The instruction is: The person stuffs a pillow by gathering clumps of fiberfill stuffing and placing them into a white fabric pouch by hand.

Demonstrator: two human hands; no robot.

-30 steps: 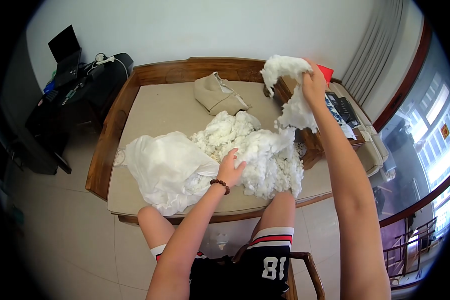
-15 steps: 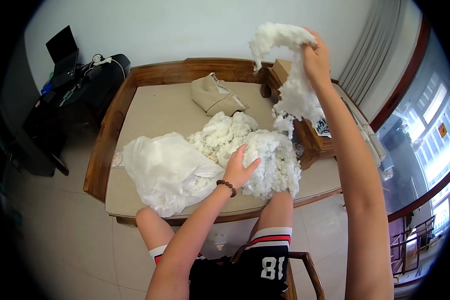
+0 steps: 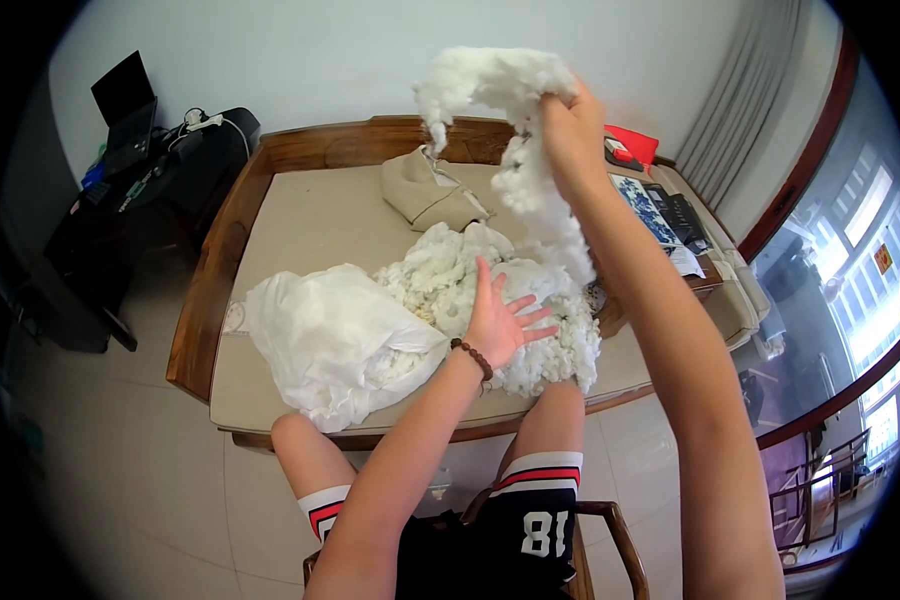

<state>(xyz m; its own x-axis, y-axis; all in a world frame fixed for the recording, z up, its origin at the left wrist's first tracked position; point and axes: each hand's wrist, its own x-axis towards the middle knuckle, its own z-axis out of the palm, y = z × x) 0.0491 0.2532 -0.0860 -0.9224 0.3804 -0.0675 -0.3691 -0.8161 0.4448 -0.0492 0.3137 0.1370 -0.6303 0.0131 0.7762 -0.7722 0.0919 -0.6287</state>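
A long clump of white fiber stuffing [image 3: 490,75] hangs from my right hand [image 3: 575,130], which is raised and closed around its upper part. Its lower end droops down to the loose pile of stuffing [image 3: 555,345] on the bench. My left hand [image 3: 508,325], a beaded bracelet at its wrist, is held over that pile with fingers spread and palm turned up, gripping nothing. Left of the pile lies a white bag [image 3: 315,335] with stuffing at its mouth. Behind the pile rests a beige fabric cover [image 3: 425,190], partly open.
The wooden bench [image 3: 198,335] has a beige cushion [image 3: 315,215]. On its right stands a small table with printed blue-and-white items [image 3: 645,210] and a red object [image 3: 630,145]. A laptop [image 3: 128,105] sits on a dark desk at the left. A chair armrest [image 3: 615,540] is beside my leg.
My right hand has swung left with the stuffing, uncovering the small table's items. My left hand has lifted slightly off the pile, turned its palm up and spread its fingers.
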